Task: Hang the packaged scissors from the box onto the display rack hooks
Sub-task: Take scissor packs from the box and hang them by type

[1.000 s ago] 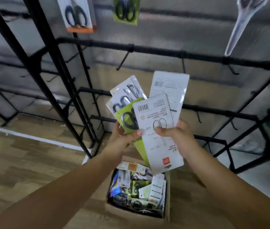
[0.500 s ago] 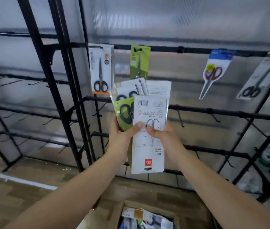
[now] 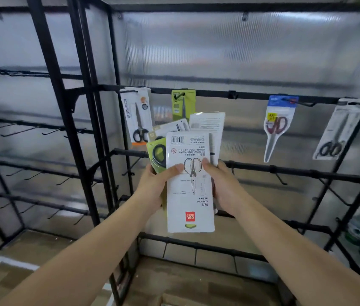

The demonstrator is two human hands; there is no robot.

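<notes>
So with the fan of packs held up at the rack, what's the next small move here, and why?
Probably the right hand should slide the front white pack off the fan and turn it over: it is upside down, its hang hole at the bottom. The left hand grips the other packs, and the bare hook on the top rail, between the green pack and the blue-topped one, looks free.

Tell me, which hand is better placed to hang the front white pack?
Right, probably. The right hand pinches only the front white pack; the left hand holds the other packs.
</notes>
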